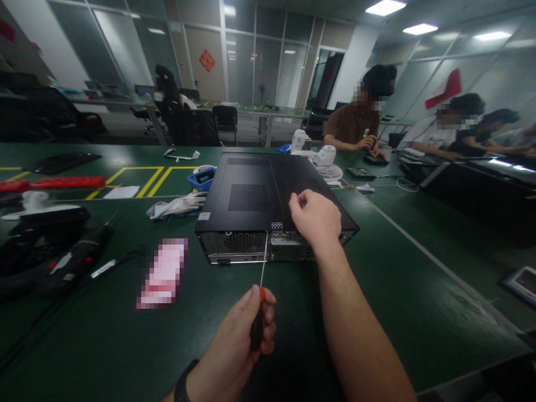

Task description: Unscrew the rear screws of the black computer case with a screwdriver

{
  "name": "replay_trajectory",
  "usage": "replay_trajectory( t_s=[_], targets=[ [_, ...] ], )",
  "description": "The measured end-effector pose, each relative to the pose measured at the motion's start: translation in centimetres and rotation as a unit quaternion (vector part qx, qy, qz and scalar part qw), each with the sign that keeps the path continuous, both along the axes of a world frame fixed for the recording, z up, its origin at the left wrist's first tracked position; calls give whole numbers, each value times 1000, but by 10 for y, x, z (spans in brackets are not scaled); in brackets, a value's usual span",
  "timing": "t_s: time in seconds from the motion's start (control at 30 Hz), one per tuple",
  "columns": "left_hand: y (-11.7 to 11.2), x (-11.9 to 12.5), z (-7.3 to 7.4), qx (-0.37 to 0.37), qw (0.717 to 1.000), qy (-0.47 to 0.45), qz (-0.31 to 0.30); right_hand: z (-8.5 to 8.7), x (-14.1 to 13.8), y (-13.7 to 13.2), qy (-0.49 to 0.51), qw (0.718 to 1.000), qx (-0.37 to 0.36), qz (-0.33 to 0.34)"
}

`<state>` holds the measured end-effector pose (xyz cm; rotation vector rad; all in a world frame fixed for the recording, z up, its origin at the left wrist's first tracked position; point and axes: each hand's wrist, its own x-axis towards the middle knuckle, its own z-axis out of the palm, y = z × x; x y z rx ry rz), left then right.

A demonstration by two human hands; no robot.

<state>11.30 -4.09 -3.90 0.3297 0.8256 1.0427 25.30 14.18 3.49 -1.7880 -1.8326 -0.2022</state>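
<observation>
A black desktop computer case [259, 192] lies flat on the green table [397, 268], its rear panel facing me. My left hand [240, 335] is closed around the handle of a screwdriver [262, 282], whose thin shaft reaches up to the top edge of the rear panel. My right hand [316, 220] rests on the case's near right corner, fingers curled and pinched together over the lid's edge; what they hold, if anything, is hidden.
White gloves [178, 205] and a small blue tray [201, 178] lie left of the case. Black tools and a power driver [71, 262] sit at the left, with a pink blurred item [163, 272]. A small white fan [329, 162] stands behind. Other people sit at the far right.
</observation>
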Motion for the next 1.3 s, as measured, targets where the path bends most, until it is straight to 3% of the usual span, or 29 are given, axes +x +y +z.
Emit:
replay_trajectory(
  t_s=[0.63, 0.87, 1.1, 1.3],
  targets=[
    [1, 4, -1, -2, 1000, 8, 11, -1, 1, 0, -2, 1000, 5, -1],
    [1, 1, 1, 41, 999, 23, 11, -1, 1, 0, 0, 1000, 11, 5],
    [1, 1, 7, -9, 999, 35, 17, 0, 0, -1, 7, 1000, -5, 1],
    [0, 1, 6, 2, 1000, 7, 11, 1, 0, -1, 3, 1000, -9, -1]
  ],
)
